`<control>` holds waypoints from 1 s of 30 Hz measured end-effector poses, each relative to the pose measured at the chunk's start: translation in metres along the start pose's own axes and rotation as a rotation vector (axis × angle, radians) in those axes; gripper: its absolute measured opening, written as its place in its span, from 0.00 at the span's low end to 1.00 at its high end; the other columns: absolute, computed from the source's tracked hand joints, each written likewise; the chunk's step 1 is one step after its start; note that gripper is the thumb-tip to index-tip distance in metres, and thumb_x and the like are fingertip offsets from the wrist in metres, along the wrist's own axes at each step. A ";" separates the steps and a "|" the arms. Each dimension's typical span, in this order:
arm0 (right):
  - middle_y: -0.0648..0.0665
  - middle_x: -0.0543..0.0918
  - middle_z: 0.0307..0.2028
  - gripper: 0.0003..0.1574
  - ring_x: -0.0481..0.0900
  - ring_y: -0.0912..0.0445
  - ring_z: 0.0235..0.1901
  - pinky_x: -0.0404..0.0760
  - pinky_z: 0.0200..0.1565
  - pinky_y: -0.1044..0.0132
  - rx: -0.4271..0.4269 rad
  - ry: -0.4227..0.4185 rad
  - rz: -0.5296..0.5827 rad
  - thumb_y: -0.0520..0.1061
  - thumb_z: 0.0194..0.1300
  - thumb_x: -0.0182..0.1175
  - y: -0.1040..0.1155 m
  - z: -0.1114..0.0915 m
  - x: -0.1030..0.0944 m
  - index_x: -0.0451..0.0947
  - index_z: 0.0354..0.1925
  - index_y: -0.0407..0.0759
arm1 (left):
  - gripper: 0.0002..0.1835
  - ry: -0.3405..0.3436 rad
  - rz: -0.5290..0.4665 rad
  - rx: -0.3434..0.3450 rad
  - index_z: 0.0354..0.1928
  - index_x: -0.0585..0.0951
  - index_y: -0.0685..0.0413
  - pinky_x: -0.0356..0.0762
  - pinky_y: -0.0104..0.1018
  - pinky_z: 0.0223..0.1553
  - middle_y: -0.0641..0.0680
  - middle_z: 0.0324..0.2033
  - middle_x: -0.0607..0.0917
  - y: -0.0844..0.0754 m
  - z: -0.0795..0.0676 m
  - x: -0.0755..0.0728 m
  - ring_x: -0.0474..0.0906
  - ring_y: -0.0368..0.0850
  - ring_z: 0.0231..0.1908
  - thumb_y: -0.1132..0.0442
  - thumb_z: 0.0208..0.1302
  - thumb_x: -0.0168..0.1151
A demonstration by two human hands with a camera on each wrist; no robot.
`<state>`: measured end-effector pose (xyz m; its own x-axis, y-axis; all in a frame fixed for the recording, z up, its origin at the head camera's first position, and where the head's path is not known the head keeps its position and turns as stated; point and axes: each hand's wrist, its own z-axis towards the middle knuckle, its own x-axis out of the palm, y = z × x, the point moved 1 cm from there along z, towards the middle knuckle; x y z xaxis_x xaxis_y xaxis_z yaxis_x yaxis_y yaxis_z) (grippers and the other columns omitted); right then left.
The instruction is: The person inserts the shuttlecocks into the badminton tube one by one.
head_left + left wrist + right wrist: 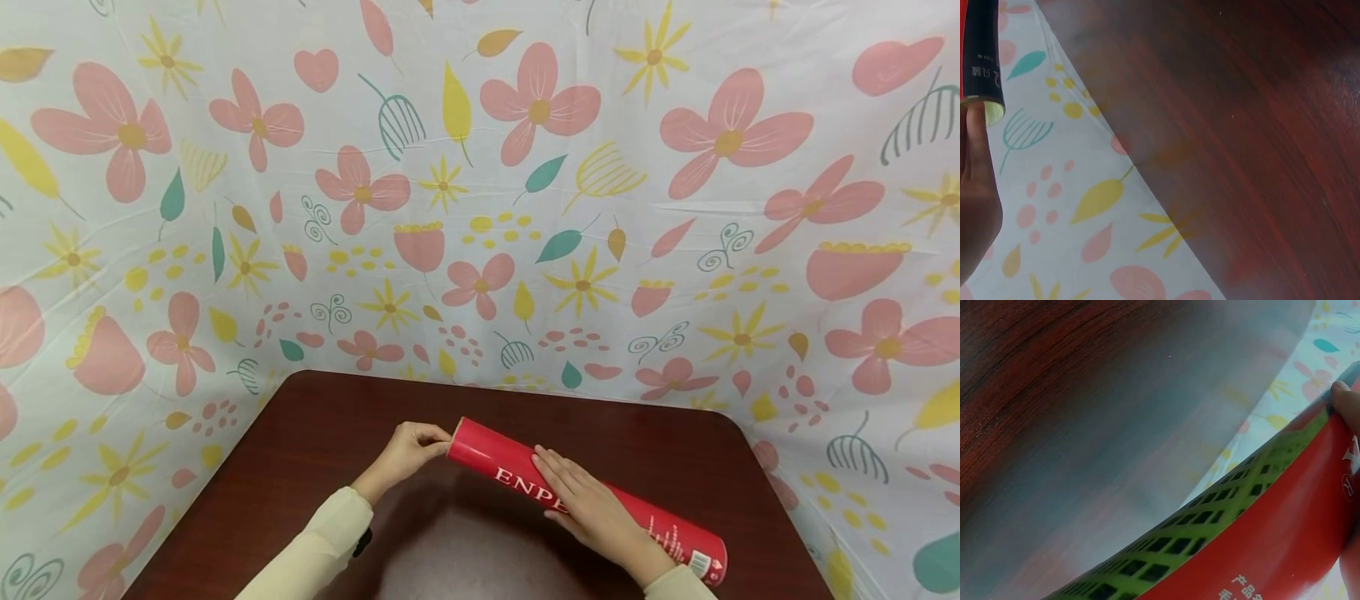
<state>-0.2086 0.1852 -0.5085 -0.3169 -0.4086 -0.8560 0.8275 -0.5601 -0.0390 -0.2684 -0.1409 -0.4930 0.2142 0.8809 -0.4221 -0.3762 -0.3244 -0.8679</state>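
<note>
A long red tube (491, 457) with white lettering slants across the table, its left end higher in the head view. My right hand (596, 510) holds it from above around the middle, fingers over the far side and thumb on the near side. Green netting is printed along the tube (1210, 515) in the right wrist view. At the tube's left end is my left hand (408, 450), thumb and fingers bent together at the rim. In the left wrist view a finger of the left hand (982, 194) reaches to the round opening; its fingertips are hidden, so I cannot tell what they hold.
A dark reddish-brown table (345, 417) with rounded far corners lies below the hands. Behind and beside it hangs a white cloth (480, 225) printed with flowers and leaves. A small black item (363, 542) shows at the left cuff.
</note>
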 end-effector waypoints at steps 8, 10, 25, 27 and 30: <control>0.37 0.62 0.70 0.44 0.65 0.44 0.66 0.48 0.70 0.66 0.020 0.004 -0.017 0.62 0.71 0.49 -0.001 0.000 0.001 0.57 0.71 0.34 | 0.07 0.001 -0.049 0.059 0.37 0.88 0.58 0.82 0.47 0.34 0.52 0.31 0.88 0.006 0.000 -0.009 0.84 0.48 0.31 0.62 0.59 0.68; 0.37 0.62 0.70 0.45 0.66 0.44 0.65 0.48 0.70 0.65 0.020 -0.004 -0.022 0.62 0.70 0.51 -0.002 0.000 0.001 0.58 0.71 0.34 | 0.08 -0.029 -0.048 0.087 0.38 0.88 0.59 0.82 0.47 0.34 0.52 0.31 0.88 0.008 -0.002 -0.011 0.84 0.50 0.32 0.63 0.60 0.67; 0.35 0.64 0.68 0.46 0.67 0.42 0.64 0.42 0.70 0.68 0.057 -0.018 -0.032 0.58 0.65 0.60 -0.016 0.002 0.009 0.59 0.70 0.32 | 0.03 -0.309 -0.030 -0.080 0.34 0.87 0.50 0.78 0.30 0.31 0.52 0.30 0.88 0.018 -0.018 -0.023 0.85 0.50 0.33 0.65 0.59 0.68; 0.35 0.64 0.68 0.51 0.68 0.41 0.63 0.41 0.70 0.68 0.060 -0.023 -0.038 0.53 0.57 0.70 -0.020 0.002 0.011 0.59 0.70 0.32 | 0.03 -0.330 -0.033 -0.092 0.34 0.87 0.51 0.80 0.32 0.33 0.52 0.30 0.88 0.019 -0.021 -0.022 0.85 0.49 0.33 0.65 0.59 0.68; 0.34 0.65 0.68 0.55 0.68 0.41 0.63 0.40 0.70 0.69 0.069 -0.024 -0.046 0.50 0.53 0.74 -0.026 0.002 0.014 0.59 0.69 0.31 | 0.03 -0.349 -0.050 -0.120 0.34 0.87 0.53 0.81 0.32 0.34 0.53 0.30 0.87 0.021 -0.024 -0.021 0.85 0.53 0.35 0.67 0.59 0.67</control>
<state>-0.2351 0.1925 -0.5181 -0.3652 -0.3983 -0.8414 0.7785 -0.6262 -0.0415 -0.2591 -0.1748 -0.5082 -0.0979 0.9545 -0.2816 -0.2603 -0.2977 -0.9185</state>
